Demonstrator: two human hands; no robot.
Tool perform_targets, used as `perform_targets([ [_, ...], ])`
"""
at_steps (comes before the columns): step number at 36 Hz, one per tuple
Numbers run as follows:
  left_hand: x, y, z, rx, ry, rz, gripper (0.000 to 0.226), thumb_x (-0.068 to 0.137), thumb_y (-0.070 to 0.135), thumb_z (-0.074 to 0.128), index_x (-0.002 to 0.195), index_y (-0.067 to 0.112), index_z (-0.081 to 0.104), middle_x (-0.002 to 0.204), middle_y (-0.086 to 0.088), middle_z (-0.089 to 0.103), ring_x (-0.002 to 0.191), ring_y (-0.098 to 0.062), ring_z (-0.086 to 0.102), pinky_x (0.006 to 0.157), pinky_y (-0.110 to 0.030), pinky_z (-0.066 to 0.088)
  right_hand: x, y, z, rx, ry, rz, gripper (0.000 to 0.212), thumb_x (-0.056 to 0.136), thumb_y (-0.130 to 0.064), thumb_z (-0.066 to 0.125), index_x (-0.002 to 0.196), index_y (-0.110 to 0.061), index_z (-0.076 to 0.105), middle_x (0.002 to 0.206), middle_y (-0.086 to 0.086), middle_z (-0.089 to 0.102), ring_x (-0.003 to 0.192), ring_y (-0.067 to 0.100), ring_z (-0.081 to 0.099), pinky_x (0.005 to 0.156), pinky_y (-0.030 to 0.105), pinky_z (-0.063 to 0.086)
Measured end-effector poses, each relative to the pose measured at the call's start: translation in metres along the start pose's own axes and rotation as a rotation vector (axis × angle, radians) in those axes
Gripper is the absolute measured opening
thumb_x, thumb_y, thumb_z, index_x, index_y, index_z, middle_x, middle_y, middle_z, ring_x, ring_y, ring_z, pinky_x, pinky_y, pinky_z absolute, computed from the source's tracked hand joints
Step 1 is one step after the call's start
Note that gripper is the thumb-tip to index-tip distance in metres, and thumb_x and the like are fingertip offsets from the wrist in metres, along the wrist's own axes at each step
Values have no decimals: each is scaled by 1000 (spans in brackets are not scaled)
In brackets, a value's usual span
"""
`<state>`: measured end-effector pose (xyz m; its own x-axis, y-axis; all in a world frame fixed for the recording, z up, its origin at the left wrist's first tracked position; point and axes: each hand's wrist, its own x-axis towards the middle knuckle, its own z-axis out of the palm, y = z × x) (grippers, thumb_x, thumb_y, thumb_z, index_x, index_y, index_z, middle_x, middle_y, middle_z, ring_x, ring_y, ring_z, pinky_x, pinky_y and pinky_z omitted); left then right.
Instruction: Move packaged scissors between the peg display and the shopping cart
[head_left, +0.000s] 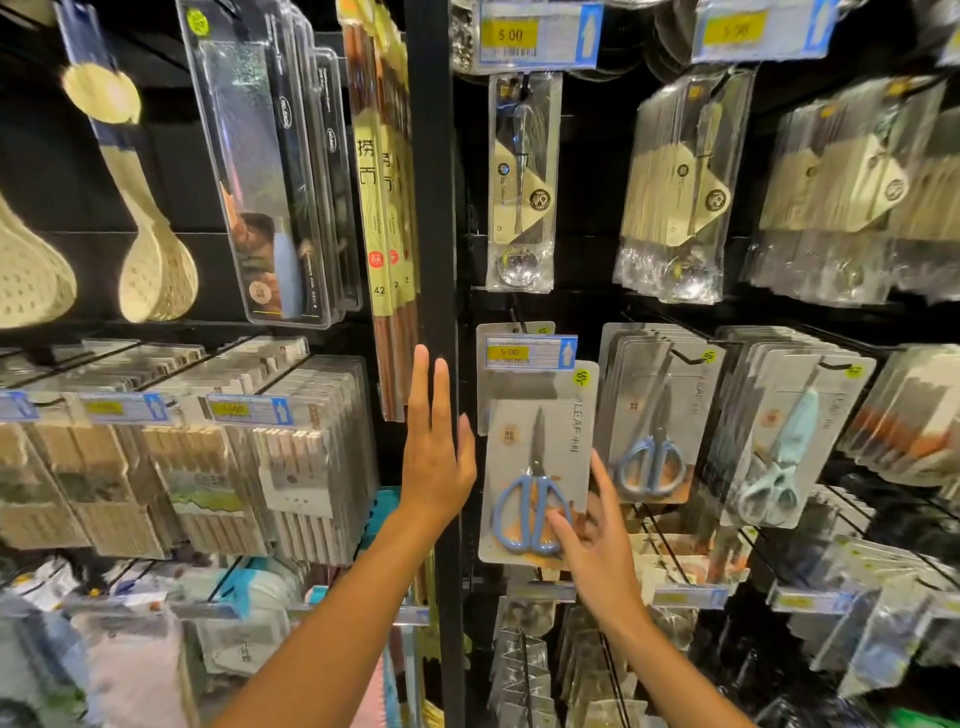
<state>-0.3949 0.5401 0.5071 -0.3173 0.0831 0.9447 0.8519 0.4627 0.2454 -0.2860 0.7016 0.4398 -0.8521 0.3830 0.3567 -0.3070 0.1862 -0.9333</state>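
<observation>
A grey card pack of blue-handled scissors (537, 457) hangs at the front of a peg, below a yellow and blue price tag (530, 352). My right hand (597, 540) holds the pack's lower right corner, thumb across the front by the handles, fingers behind its edge. My left hand (436, 452) is raised flat with straight fingers just left of the pack, in front of the black upright post (434, 208). More packs of blue scissors (654, 415) and pale green scissors (779, 441) hang on pegs to the right. No shopping cart is in view.
Packaged ladles (522, 182) and other utensils hang above. Chopstick packs (384, 208) and boxed goods (291, 457) fill the shelves on the left. Wire pegs (665, 551) jut out below the scissors, over more packed items.
</observation>
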Motion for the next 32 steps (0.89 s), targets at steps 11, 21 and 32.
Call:
perform_targets([
  [11, -3, -5, 4, -1, 5, -2, 71, 94, -11, 55, 151, -16, 13, 170, 0, -8, 158, -25, 0, 128, -34, 8, 4, 7, 0, 12, -34, -69, 79, 96, -5, 64, 149, -50, 26, 134, -11, 63, 114, 2, 65, 86, 18, 55],
  [21, -2, -2, 1, 6, -15, -9, 71, 94, -13, 55, 151, -17, 12, 167, -15, -2, 158, -28, 0, 128, -37, 8, 17, 3, 7, -27, -20, -130, 82, 97, -11, 64, 148, -60, 22, 123, 12, 65, 113, 40, 61, 91, 57, 54],
  [32, -2, 0, 0, -5, -14, -9, 72, 94, -13, 54, 153, -12, 13, 168, -8, -5, 158, -28, 1, 128, -35, 9, 27, 2, 9, -22, -69, -98, 83, 97, -6, 61, 155, -47, 18, 142, -3, 58, 119, 4, 62, 96, 28, 56],
])
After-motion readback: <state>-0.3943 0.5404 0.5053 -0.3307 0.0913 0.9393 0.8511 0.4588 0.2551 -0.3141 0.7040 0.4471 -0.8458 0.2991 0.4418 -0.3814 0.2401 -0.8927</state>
